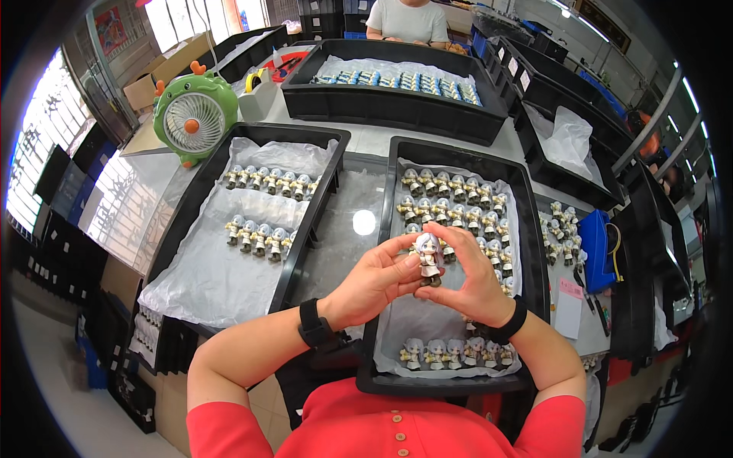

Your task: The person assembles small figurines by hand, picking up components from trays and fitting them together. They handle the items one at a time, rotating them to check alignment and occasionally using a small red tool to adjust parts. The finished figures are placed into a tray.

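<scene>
Between both hands, above the right-hand black tray (388, 252), a small figurine (429, 259) is held upright. It has pale hair, a white outfit and dark feet. My left hand (374, 278) grips it from the left with thumb and fingers. From the right, my right hand (475, 282) curls round it, with fingertips at its head and thumb near its feet. Several rows of like figurines (450, 185) lie on the tray's white lining below and beyond my hands. Another row (456, 353) lies at the tray's near end.
At left, a black tray (309, 248) holds two rows of figurines on white sheeting. A far tray (393, 103) has blue-and-white pieces. A green fan (195, 114) stands far left. Loose figurines (561, 233), a blue bin (598, 250) and a paper slip (568, 308) are on the right. Opposite sits a person (408, 21).
</scene>
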Demonstrator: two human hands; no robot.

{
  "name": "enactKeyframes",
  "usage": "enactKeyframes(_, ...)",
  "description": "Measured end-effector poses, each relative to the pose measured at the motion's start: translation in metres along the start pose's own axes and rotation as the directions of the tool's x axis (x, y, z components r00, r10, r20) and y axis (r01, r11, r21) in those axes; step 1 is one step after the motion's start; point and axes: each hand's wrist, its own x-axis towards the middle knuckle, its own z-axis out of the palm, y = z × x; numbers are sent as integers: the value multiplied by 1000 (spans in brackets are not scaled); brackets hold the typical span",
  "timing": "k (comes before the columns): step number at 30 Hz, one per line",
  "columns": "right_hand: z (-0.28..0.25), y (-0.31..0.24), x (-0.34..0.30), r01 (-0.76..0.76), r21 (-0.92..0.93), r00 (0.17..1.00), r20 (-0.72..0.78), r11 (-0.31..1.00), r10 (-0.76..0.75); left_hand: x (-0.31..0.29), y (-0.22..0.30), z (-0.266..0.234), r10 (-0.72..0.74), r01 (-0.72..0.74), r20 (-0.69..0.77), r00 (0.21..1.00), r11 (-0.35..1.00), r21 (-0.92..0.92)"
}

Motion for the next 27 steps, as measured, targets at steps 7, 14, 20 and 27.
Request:
enactKeyframes(7, 0, 1, -1, -30, 8, 1000, 3, 1000, 30, 1, -2, -3, -8, 8, -28, 1000, 1000, 2)
enactKeyframes(14, -1, -1, -1, -110, 82, 993, 43, 991, 107, 0, -2, -2, 12, -10, -55, 998, 999, 40)
enactKeyframes(20, 0, 2, -4, -124, 97, 991, 51, 987, 120, 0, 2, -1, -46, 40, -46, 998, 993, -113)
enactKeyframes(27, 1, -1, -3, -125, 110, 992, 32, 986, 122, 0, -2, -4, -11, 9, -56, 998, 999, -42)
